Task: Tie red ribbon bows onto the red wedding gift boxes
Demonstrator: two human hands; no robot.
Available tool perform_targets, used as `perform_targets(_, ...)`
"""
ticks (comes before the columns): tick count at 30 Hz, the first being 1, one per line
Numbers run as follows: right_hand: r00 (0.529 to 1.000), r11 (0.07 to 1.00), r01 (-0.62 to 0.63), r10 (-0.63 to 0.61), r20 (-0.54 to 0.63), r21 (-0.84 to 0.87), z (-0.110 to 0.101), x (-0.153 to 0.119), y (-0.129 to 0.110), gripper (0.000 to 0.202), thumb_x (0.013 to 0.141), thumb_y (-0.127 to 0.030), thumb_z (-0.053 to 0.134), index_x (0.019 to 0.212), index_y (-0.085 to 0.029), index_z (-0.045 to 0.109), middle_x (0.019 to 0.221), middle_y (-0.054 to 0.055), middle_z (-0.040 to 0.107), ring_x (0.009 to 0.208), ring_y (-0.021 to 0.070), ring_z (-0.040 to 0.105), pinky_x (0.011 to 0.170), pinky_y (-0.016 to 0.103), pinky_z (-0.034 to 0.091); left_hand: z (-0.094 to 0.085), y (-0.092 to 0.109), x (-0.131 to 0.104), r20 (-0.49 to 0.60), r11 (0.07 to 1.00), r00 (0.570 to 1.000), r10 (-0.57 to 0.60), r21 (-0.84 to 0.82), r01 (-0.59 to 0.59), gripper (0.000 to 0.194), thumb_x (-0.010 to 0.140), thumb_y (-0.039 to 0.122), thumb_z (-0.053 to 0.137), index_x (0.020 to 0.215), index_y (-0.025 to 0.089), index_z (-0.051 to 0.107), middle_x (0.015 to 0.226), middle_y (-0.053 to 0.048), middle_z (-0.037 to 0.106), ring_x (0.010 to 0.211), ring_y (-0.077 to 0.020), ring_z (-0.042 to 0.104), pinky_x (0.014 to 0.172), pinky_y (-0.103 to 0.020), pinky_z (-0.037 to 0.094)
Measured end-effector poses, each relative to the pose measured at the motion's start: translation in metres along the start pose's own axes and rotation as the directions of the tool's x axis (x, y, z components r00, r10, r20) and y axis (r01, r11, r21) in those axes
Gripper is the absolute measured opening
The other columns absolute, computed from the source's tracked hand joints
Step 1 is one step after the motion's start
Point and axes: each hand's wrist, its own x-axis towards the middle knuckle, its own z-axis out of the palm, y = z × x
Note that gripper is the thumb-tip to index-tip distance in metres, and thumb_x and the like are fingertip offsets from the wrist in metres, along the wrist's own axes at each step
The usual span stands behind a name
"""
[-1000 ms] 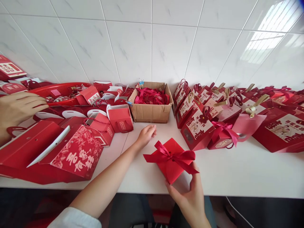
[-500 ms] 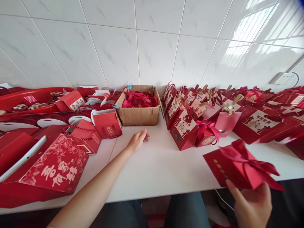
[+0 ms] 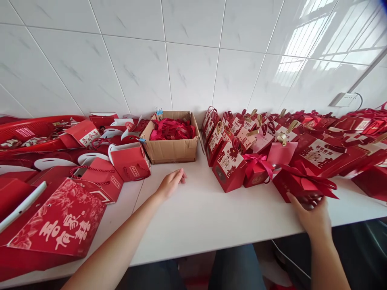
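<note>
The right hand grips the red box low, maybe so its bow isn't squashed. The left hand lies half curled; I can't tell if it's empty.

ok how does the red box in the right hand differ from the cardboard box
The red box is topped with a bow; the cardboard box is open, with ribbons inside. The right hand holds the red box; no hand touches the cardboard box. Both carry red ribbon.
</note>
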Motion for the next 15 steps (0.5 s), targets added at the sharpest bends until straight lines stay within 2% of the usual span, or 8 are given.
perform_targets(2, 0.995, 0.989, -0.07, 0.079, 0.061, -0.133, 0.0, -0.007, -0.007, 0.106, 0.068, -0.073, 0.058, 0.147, -0.011, 0.025, 0.136, 0.024, 0.052, 0.118, 0.0438, 0.055, 0.094, 0.054, 0.047, 0.0, 0.0, -0.001, 0.004, 0.999, 1.0, 0.006, 0.037, -0.006, 0.056, 0.09, 0.065, 0.029, 0.08, 0.018, 0.059, 0.073, -0.004, 0.061, 0.076, -0.0204, 0.057, 0.074, -0.032, 0.043)
perform_targets(5, 0.993, 0.939, -0.021, 0.061, 0.105, -0.343, 0.0, -0.018, -0.013, 0.106, 0.078, -0.073, 0.043, 0.15, 0.001, 0.016, 0.148, 0.028, 0.034, 0.132, 0.0435, 0.04, 0.108, 0.054, 0.033, 0.001, 0.002, -0.006, 0.01, 0.992, 1.0, 0.027, 0.124, -0.028, 0.047, 0.09, 0.058, 0.035, 0.081, 0.02, 0.059, 0.074, -0.004, 0.062, 0.075, -0.0207, 0.058, 0.071, -0.031, 0.044)
perform_targets(8, 0.987, 0.889, 0.075, -0.001, 0.162, -0.452, 0.004, -0.027, -0.011, 0.098, 0.083, -0.07, 0.033, 0.146, 0.006, 0.028, 0.15, 0.026, 0.033, 0.139, 0.04, 0.032, 0.112, 0.055, 0.026, 0.005, 0.008, -0.012, 0.011, 0.969, 0.997, 0.08, 0.233, -0.081, 0.028, 0.085, 0.047, 0.05, 0.085, 0.021, 0.06, 0.079, -0.004, 0.064, 0.075, -0.0214, 0.059, 0.071, -0.031, 0.046)
perform_targets(11, 0.975, 0.849, 0.142, -0.031, 0.221, -0.509, 0.009, -0.037, -0.006, 0.094, 0.084, -0.069, 0.026, 0.142, 0.004, 0.037, 0.151, 0.023, 0.033, 0.14, 0.041, 0.028, 0.111, 0.059, 0.025, 0.003, 0.016, -0.015, -0.043, 0.922, 0.982, 0.184, 0.355, -0.157, 0.017, 0.079, 0.034, 0.057, 0.091, 0.022, 0.061, 0.096, -0.007, 0.064, 0.096, -0.0248, 0.058, 0.086, -0.035, 0.046)
perform_targets(15, 0.972, 0.868, 0.168, -0.065, 0.228, -0.467, 0.01, -0.056, 0.004, 0.097, 0.082, -0.071, 0.023, 0.142, 0.003, 0.038, 0.151, 0.024, 0.031, 0.14, 0.0435, 0.025, 0.111, 0.061, 0.022, -0.022, 0.032, -0.015, -0.231, 0.839, 0.922, 0.312, 0.522, -0.153, 0.015, 0.081, 0.026, 0.053, 0.093, 0.022, 0.061, 0.113, -0.01, 0.059, 0.117, -0.0274, 0.046, 0.106, -0.041, 0.032)
